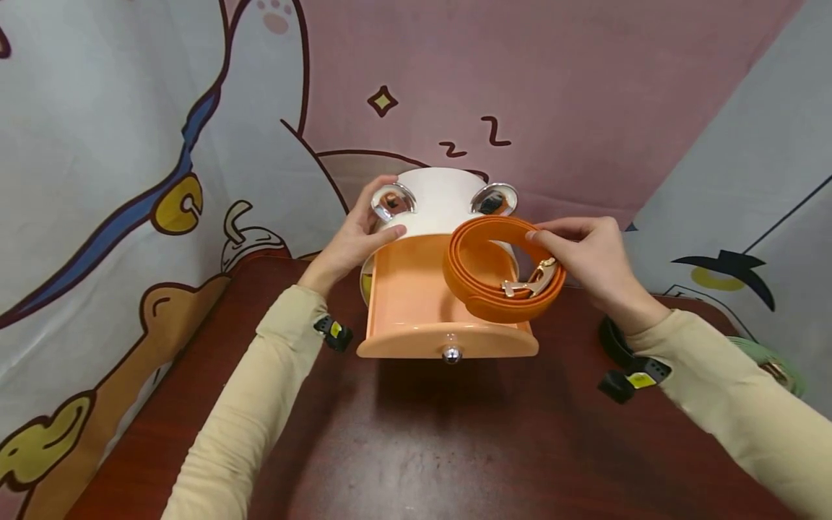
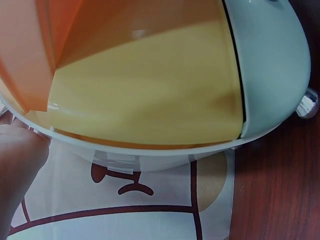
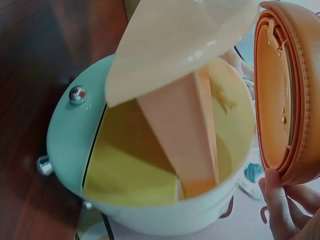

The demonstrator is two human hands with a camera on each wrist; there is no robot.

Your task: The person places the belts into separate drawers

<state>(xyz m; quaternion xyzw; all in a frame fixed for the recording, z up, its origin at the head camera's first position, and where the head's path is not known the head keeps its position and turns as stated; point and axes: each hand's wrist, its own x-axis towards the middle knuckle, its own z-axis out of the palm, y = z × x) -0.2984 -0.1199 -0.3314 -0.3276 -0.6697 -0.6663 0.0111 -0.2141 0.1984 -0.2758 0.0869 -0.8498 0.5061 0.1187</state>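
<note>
we find the right hand [image 1: 594, 260] at right of centre, thumb and fingers clamped on the upper right edge of a coiled orange belt [image 1: 494, 309]. its gold buckle [image 1: 533, 282] faces the lower right of the coil. the belt appears over the right half of a pulled-out orange drawer [image 1: 409, 282], casting a shadow inside; we cannot tell whether the two touch.

we note the left hand [image 1: 351, 235] gripping the upper left of the white cabinet [image 1: 438, 202], thumb at the front and fingers on the far side, beside a chrome disc [image 1: 393, 202]. a matching disc [image 1: 494, 199] sits at the cabinet's upper right. the drawer front carries a silver knob [image 1: 451, 354].

we record a mint-green front [image 3: 75, 135] below the drawer, at left in the right wrist view. the cabinet stands on a dark red-brown table [image 1: 422, 462], before a printed cloth [image 1: 552, 87].
</note>
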